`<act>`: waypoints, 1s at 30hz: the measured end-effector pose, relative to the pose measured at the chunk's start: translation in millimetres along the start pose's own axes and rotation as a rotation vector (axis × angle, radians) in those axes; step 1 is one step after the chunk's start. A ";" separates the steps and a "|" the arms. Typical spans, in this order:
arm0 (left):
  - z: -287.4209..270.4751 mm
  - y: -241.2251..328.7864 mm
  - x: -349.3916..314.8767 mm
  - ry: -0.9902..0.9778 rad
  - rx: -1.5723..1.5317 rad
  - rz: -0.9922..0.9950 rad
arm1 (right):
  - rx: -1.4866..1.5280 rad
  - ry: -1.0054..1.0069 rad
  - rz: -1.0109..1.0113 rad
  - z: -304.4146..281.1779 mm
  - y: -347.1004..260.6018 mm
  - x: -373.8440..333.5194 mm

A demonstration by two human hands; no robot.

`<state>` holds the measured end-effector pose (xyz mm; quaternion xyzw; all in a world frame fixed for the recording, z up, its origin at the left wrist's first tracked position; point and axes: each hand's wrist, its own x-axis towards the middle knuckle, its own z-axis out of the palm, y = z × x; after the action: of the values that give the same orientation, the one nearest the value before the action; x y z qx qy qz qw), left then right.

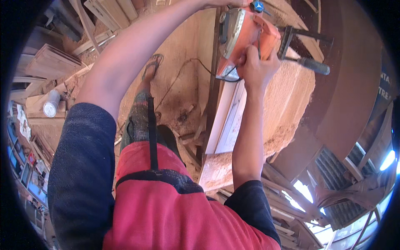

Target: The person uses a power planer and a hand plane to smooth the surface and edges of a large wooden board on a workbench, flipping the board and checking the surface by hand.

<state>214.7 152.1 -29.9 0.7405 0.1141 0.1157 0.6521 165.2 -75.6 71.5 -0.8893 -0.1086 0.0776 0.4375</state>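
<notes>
An orange electric planer [250, 35] with a blue knob sits over the long wooden board [228, 114] at the top of the view. My right hand [260, 68] is closed on its rear part, fingers bent against the orange housing. Across the upper edge stretches my left arm; my left hand [223, 3] is at the planer's front beside the knob, its fingers mostly cut off by the picture's edge. A dark power cord [200, 62] loops from the tool's rear down to the left. Just right of the planer is a black bar clamp [314, 66].
A wide wooden work surface [287, 100] strewn with sawdust extends right of the board. Stacked planks [52, 62] and a whitish cylindrical container [51, 106] lie at the left. My sandalled foot [153, 64] stands on the dusty floor. Corrugated sheets [339, 171] and timber lean at lower right.
</notes>
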 end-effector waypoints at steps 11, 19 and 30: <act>121.2 51.2 -433.5 -0.162 0.103 -0.226 | -0.335 -0.069 0.117 -135.4 81.8 -440.4; 135.0 55.3 -469.1 -0.159 0.123 -0.222 | -0.122 -0.054 0.353 -143.0 89.1 -483.8; 77.0 22.1 -252.4 -0.142 0.048 -0.209 | -0.124 -0.070 0.116 -84.3 56.4 -264.5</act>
<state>0.7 -3.7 -23.1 0.7463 0.1468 -0.0086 0.6492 -63.2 -242.3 89.1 -0.9162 -0.0765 0.1270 0.3723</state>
